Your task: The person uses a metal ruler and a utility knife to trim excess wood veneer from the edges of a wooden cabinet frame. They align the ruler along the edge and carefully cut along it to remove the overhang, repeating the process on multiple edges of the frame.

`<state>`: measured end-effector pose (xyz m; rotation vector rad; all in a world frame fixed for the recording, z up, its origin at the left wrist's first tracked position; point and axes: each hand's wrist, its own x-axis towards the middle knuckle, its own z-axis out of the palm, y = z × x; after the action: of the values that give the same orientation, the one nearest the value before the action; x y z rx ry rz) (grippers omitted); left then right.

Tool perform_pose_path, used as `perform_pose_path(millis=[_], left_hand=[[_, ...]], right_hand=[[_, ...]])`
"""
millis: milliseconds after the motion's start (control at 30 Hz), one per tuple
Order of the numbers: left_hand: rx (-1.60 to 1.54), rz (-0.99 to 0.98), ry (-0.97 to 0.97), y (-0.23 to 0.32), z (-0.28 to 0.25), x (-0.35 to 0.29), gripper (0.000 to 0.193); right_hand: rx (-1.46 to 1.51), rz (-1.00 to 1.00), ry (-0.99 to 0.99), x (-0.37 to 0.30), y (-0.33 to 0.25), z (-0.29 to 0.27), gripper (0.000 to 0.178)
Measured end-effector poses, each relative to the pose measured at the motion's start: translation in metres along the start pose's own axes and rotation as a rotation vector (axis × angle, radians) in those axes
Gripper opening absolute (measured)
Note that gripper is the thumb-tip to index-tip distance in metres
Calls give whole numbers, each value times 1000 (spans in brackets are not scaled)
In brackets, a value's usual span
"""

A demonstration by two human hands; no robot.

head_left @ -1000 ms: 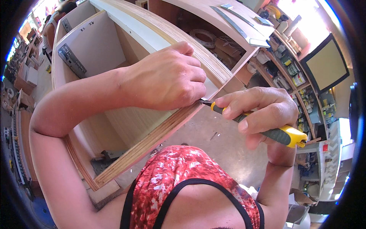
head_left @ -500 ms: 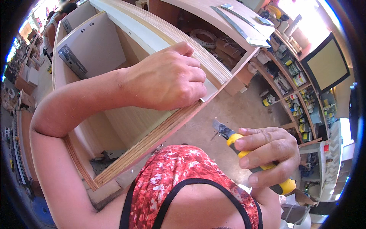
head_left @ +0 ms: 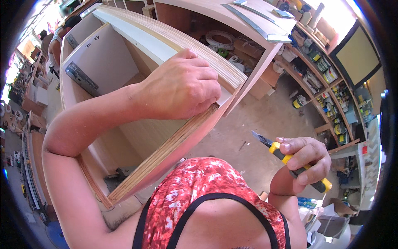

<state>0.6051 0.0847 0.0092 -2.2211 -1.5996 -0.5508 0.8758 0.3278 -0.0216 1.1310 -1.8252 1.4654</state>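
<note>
My left hand (head_left: 182,87) is a closed fist, resting at the front corner of a wooden cabinet carcass (head_left: 159,159) with bare plywood edges. Its curled fingertips are hidden, so what they hold, if anything, cannot be made out. Right of the cabinet, my right hand (head_left: 307,161) is wrapped round a yellow and black utility knife (head_left: 277,150). The blade is out and points up and left, apart from the cabinet. Inside the carcass, a metal drawer slide (head_left: 82,79) is fixed to a white panel.
Behind stands a second cabinet (head_left: 275,52) with flat metal strips (head_left: 245,23) on top and a roll of material (head_left: 220,39) inside. Shelves (head_left: 327,91) with cans and bottles line the right. Another person (head_left: 56,47) is at the far left. A cardboard box (head_left: 265,79) sits on the floor.
My right hand has turned the knife slightly and lifted it a little to the right, with its blade more visible. My left fist has shifted slightly left along the cabinet corner.
</note>
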Motion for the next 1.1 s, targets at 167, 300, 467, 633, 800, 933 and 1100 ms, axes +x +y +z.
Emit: perform_pose_path(millis=[167,300,467,633,800,933,1100], left_hand=[[29,105,72,-3,6,-8,21],[41,172,14,-4,-5,-12,19],[-6,92,-62,-2,-14,-6,16],[-150,-17,-119,0,-23,0,13],[-121,-71,-177,14,-35,6,25],[-43,-50,-257,13,-40,7,33],[175,18,-240,24,-43,0,23]], right_hand=[[-25,-20,204,-22,2,16,24],[5,-9,209,-46,-5,5,29],[58,26,216,-72,-8,-7,35],[-43,48,308,-87,-3,-5,34],[-134,110,473,-99,-3,4,28],[-142,151,528,-109,5,5,25],[-122,175,578,-120,18,3,25]])
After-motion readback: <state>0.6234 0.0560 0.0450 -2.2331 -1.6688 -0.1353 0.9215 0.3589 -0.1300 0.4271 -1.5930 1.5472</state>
